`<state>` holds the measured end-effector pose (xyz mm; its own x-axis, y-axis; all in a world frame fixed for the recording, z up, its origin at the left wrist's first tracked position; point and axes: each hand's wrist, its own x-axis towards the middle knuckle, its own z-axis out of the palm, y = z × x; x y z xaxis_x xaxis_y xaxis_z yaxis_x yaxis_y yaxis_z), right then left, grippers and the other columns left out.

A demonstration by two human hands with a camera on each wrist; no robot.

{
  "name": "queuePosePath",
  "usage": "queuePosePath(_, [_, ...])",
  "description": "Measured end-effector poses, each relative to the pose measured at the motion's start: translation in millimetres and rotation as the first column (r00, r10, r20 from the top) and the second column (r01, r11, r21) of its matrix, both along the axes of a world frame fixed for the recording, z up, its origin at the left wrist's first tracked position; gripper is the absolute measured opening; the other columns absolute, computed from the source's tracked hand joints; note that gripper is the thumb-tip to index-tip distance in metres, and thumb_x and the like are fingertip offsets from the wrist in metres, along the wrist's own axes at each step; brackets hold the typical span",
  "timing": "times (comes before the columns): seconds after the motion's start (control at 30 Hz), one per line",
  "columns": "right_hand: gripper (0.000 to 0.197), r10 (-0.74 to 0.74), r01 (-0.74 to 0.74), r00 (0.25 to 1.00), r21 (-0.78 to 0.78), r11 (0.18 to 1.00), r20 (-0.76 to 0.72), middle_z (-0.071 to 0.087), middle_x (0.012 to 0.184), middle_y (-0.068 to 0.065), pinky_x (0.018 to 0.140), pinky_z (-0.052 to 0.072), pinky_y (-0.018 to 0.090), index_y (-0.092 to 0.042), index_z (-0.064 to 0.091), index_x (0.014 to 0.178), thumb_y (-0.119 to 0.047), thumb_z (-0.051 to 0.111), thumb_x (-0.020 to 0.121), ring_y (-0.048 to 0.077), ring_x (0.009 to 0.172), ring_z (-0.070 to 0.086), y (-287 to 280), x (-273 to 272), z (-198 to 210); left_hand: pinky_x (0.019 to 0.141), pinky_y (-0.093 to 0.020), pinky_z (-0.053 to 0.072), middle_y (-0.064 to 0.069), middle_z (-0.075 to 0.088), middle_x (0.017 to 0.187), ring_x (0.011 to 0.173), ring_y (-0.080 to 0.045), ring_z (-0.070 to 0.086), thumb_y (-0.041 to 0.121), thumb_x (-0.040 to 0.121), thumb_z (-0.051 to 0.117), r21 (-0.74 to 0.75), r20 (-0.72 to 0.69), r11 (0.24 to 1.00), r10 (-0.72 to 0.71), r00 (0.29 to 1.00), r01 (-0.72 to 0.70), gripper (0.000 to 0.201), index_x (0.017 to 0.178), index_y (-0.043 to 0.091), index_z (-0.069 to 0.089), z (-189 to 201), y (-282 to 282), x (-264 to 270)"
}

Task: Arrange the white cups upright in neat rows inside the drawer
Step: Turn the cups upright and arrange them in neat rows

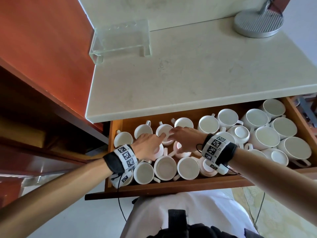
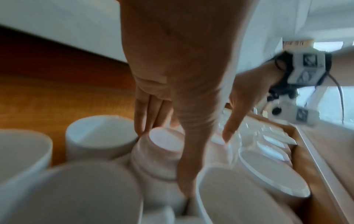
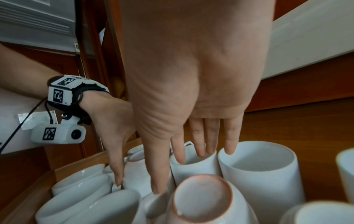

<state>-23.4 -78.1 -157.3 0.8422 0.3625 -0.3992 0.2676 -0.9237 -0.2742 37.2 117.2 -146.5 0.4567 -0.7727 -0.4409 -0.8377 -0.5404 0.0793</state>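
1. Judging by how the cups lie, the sorting is partway: the left part of the drawer [image 1: 173, 186] holds upright white cups [image 1: 165, 167] in rough rows, while the right part is a jumble, with several tipped or stacked on one another.
2. Left to do, as I read it: at least three upside-down cups near the middle need turning, among them an inverted cup [image 3: 203, 195] by the right hand, and the right-side heap [image 1: 267, 134] needs spreading into rows.
3. Both hands reach into the drawer's middle. The left hand [image 1: 147, 146] has straight fingers around an upside-down cup [image 2: 164, 144], thumb down one side; whether it grips yet I cannot tell.
4. The right hand [image 1: 185, 136] is spread, fingers straight, tips at the rim of an upright cup [image 3: 193, 165], holding nothing.
5. The cups are plain glossy white with loop handles; the overturned ones show a pinkish foot ring. The drawer sits pulled out under the pale table [image 1: 188, 74].
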Motion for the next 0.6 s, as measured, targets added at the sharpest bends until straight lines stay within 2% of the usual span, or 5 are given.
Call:
queuePosePath(0.1, [0.067, -0.049, 0.05, 0.999, 0.046, 0.998, -0.02, 0.051, 0.146, -0.002, 0.1, 0.047, 0.035, -0.024, 0.052, 0.146, -0.038, 0.077, 0.086, 0.019, 0.129, 0.049, -3, 5, 5, 0.05, -0.027, 0.033, 0.001, 0.057, 0.074, 0.067, -0.021, 0.061, 0.028, 0.076, 0.084, -0.019, 0.05, 1.0, -0.01, 0.999, 0.011, 0.064, 0.124, 0.017, 0.043, 19, 0, 4])
queuePosePath(0.33, [0.079, -0.208, 0.212, 0.977, 0.258, 0.943, -0.045, 0.053, 0.144, -0.004, 0.104, 0.041, 0.028, -0.024, 0.049, 0.146, -0.046, 0.083, 0.078, 0.014, 0.128, 0.05, -18, 11, 34, 0.073, -0.035, 0.058, 0.01, 0.07, 0.1, 0.086, -0.014, 0.066, 0.059, 0.055, 0.092, -0.121, 0.021, 0.951, 0.288, 0.957, -0.283, 0.07, 0.112, 0.029, 0.066, 70, 7, 7])
queuePosePath(0.43, [0.089, -0.218, 0.209, 0.976, 0.389, 0.897, -0.02, 0.054, 0.14, -0.013, 0.094, 0.036, 0.016, -0.029, 0.043, 0.15, -0.046, 0.087, 0.073, 0.007, 0.123, 0.051, -22, 10, 46, 0.082, -0.03, 0.055, 0.015, 0.068, 0.11, 0.098, -0.008, 0.064, 0.057, 0.055, 0.093, -0.294, -0.154, 0.818, 0.471, 0.869, -0.495, 0.076, 0.12, 0.03, 0.066, 80, 8, 2])
queuePosePath(0.5, [0.093, -0.23, 0.197, 0.973, 0.479, 0.855, 0.01, 0.055, 0.125, -0.019, 0.088, 0.035, 0.007, -0.029, 0.043, 0.149, -0.042, 0.09, 0.071, 0.0, 0.11, 0.05, -24, 10, 52, 0.081, -0.022, 0.055, 0.015, 0.069, 0.111, 0.101, -0.006, 0.065, 0.05, 0.058, 0.095, -0.385, -0.318, 0.663, 0.557, 0.767, -0.641, 0.071, 0.12, 0.029, 0.066, 81, 5, -4])
queuePosePath(0.6, [0.089, -0.261, 0.223, 0.965, 0.571, 0.79, -0.015, 0.062, 0.122, -0.012, 0.089, 0.048, 0.018, -0.027, 0.045, 0.139, -0.038, 0.094, 0.066, 0.007, 0.107, 0.059, -28, 13, 53, 0.072, -0.017, 0.057, 0.009, 0.071, 0.108, 0.097, -0.007, 0.069, 0.034, 0.066, 0.094, -0.44, -0.571, 0.412, 0.557, 0.603, -0.798, 0.06, 0.118, 0.021, 0.066, 76, -1, -11])
